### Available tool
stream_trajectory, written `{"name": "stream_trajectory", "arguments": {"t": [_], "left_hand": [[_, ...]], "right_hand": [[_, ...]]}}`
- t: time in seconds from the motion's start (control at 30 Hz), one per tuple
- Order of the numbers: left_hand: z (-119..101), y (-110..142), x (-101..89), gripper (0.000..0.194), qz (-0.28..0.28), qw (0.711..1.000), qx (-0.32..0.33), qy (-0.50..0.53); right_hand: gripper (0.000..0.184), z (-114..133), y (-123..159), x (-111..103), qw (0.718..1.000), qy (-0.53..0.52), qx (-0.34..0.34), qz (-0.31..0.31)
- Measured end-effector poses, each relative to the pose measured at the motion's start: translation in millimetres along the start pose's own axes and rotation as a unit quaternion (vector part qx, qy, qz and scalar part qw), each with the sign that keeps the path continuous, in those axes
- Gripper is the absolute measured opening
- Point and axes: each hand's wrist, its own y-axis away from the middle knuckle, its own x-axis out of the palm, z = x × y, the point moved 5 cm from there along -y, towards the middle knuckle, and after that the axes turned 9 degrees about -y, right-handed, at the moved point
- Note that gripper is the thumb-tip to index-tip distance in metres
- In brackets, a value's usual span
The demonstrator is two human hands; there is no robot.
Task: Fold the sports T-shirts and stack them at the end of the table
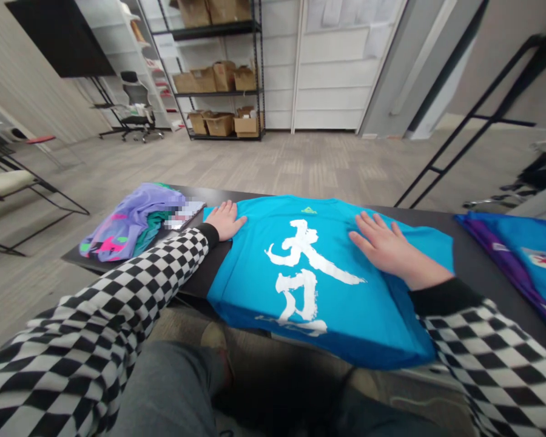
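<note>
A bright blue T-shirt (255,273) with large white brush-style characters and a small yellow-green logo lies spread over the dark table (200,276). Its lower end hangs over the near edge. My left hand (226,220) rests flat on the sleeve at the left, fingers stretched out. On the right side of the shirt lies my right hand (386,247), palm down with the fingers spread. Neither hand grips the cloth.
A heap of purple and green clothing (134,215) sits at the table's left end, beside a flat item (186,213) partly blurred out. Folded blue and purple garments (519,249) are at the right end. Behind stand a shelf with cardboard boxes (221,124) and an office chair (136,109).
</note>
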Motion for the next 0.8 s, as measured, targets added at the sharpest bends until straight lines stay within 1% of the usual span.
{"name": "stream_trajectory", "arguments": {"t": [0.07,0.13,0.3,0.37,0.47,0.6,0.7,0.8], "left_hand": [[1.2,-0.8,1.5,0.095,-0.006,1.000,0.004,0.000],[3.3,-3.5,4.1,0.094,-0.007,1.000,0.007,0.000],[5.4,-9.4,6.8,0.093,-0.008,1.000,0.014,0.000],[4.4,-8.5,5.4,0.093,-0.015,1.000,0.017,0.001],[3.5,-6.9,4.6,0.094,-0.023,1.000,0.020,0.006],[4.6,-8.6,7.4,0.097,-0.033,0.999,0.024,0.011],[5.3,-10.4,8.7,0.095,-0.040,0.999,0.025,0.007],[4.8,-10.1,7.9,0.093,-0.045,0.999,0.027,-0.001]], "right_hand": [[0.087,-11.0,19.0,4.0,0.999,0.005,0.039,0.022],[0.089,-16.8,27.9,6.0,0.998,0.013,0.057,0.039],[0.092,-17.9,27.3,1.2,0.997,0.018,0.052,0.050],[0.089,-22.9,28.5,-2.8,0.997,0.007,0.065,0.041],[0.080,-43.8,34.2,-10.1,0.993,-0.017,0.117,0.019],[0.076,-83.7,42.0,-19.9,0.984,-0.008,0.176,0.011],[0.074,-107.1,42.4,-24.6,0.983,0.015,0.183,0.019],[0.079,-120.8,38.2,-25.2,0.983,0.039,0.176,0.032]]}}
